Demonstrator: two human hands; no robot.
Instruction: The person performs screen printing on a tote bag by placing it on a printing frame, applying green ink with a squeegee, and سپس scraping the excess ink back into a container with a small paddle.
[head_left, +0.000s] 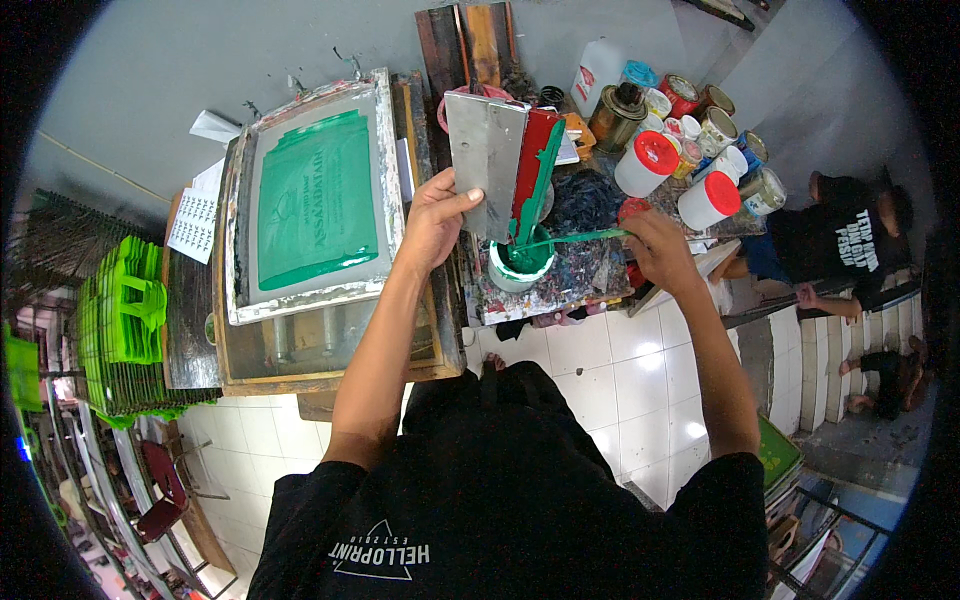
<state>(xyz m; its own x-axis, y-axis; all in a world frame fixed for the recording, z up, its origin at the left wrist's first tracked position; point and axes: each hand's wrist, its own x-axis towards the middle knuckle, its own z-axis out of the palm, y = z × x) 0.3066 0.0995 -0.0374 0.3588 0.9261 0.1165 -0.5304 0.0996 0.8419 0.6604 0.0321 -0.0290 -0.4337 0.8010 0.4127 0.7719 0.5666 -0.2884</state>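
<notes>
Standing over a white tiled floor [575,410], I have a dark wire rack [65,225] away to my left, stacked with bright green flat pieces [130,310], and at the far right another person in a dark shirt [835,235] is near some steps [815,370]. Closer in, on my left, is a wooden bench [300,383] with a see-through top, and over it lies a printing screen [300,304], its pale frame smeared and its mesh covered in the middle by a broad patch of green ink [320,200]. To the right of that is a small table [600,275] spattered with many colours, crowded toward its back with cans [720,135] and white tubs, two of them red-lidded. My left hand [435,215] grasps a wide metal squeegee [485,140] by its lower left part, thumb pressed on the face; I hold it upright, its red blade [530,165] coated with green along the right edge, the lower end just above or at the mouth of a white ink pot [507,283]. My right hand [660,250] is closed around the end of a thin green stick [590,237], which reaches leftward to the pot; whether its tip touches the blade, I cannot tell.
</notes>
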